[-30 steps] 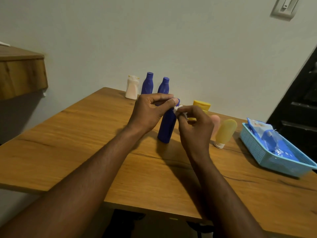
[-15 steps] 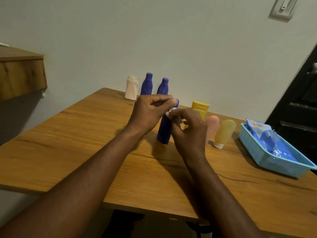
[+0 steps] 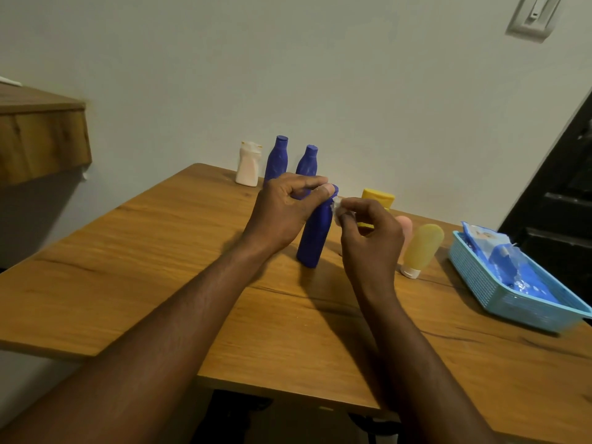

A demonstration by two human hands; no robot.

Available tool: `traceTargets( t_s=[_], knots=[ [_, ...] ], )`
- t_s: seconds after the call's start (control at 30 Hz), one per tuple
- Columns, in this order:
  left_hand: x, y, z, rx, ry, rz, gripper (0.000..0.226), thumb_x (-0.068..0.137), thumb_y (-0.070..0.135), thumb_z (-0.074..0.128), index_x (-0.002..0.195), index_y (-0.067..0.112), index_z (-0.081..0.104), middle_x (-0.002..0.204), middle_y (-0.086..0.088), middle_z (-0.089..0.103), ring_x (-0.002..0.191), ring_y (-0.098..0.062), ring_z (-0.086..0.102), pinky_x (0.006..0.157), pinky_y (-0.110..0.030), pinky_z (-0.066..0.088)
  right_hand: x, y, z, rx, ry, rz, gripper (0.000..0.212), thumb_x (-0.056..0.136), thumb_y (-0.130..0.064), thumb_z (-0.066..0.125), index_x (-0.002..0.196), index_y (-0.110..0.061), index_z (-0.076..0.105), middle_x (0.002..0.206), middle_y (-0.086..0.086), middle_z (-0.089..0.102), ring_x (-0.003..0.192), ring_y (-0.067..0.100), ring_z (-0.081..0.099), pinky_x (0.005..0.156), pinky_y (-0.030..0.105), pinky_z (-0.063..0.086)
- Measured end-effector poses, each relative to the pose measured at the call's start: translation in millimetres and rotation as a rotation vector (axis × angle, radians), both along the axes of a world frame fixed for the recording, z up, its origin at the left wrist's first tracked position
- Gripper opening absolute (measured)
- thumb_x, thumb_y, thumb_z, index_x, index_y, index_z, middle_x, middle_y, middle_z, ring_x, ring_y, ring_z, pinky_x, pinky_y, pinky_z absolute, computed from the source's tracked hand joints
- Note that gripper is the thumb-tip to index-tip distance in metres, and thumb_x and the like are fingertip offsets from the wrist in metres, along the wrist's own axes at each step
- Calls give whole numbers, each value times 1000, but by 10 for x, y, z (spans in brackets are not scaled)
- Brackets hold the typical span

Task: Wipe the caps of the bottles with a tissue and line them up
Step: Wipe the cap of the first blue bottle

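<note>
**Two bare arms, seen from the wearer's own eyes**

The left forearm [image 3: 179, 318] and right forearm [image 3: 413, 354] are bare skin to the picture's lower edge, with fine hair along them. The left hand [image 3: 282, 213] and right hand [image 3: 371, 241] are bare too. A short-trimmed thumbnail shows on the left.

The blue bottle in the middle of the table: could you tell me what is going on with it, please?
A person is wiping its cap: the left hand grips the top of the upright blue bottle, while the right hand pinches a white tissue against the cap. A white bottle and two other blue bottles stand in a row by the wall.
</note>
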State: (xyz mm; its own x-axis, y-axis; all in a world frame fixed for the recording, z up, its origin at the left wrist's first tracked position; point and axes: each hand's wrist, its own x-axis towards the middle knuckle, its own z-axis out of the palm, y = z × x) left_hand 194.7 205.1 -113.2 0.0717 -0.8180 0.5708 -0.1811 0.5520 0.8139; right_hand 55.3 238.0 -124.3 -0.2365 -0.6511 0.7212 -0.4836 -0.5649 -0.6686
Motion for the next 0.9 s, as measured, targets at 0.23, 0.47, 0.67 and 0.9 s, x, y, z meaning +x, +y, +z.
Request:
traceTargets(
  t_s=[0.23, 0.47, 0.67, 0.9],
  knots=[
    [-5, 0, 23, 16, -16, -13, 31, 104, 27, 57, 130, 17, 70, 123, 12, 64, 98, 19, 57, 74, 7, 37, 30, 17, -16, 20, 35, 131, 11, 92, -17, 74, 104, -16, 76, 103, -7, 74, 100, 10, 68, 77, 20, 56],
    [-13, 13, 7, -3, 4, -64, 31, 98, 32, 66, 126, 19, 72, 111, 15, 70, 100, 11, 64, 76, 0, 45, 48, 51, -20, -89, 117, 164, 15, 91, -6, 73, 104, -12, 75, 104, -2, 74, 100, 14, 68, 85, 29, 59],
    [-12, 18, 32, 33, 41, -130, 25, 99, 28, 65, 121, 19, 74, 107, 21, 71, 102, 7, 66, 80, -3, 47, -38, -11, 28, -37, -42, 48, 23, 94, -12, 71, 117, -15, 73, 113, -5, 72, 107, 9, 67, 87, 21, 57],
    [-7, 13, 27, 31, 40, -114, 22, 100, 28, 64, 117, 20, 75, 110, 13, 68, 96, 16, 61, 74, 3, 42, 38, 56, -18, -168, 174, 115, 18, 89, -3, 73, 107, -7, 77, 108, 3, 74, 104, 16, 69, 89, 36, 60]
  ],
)
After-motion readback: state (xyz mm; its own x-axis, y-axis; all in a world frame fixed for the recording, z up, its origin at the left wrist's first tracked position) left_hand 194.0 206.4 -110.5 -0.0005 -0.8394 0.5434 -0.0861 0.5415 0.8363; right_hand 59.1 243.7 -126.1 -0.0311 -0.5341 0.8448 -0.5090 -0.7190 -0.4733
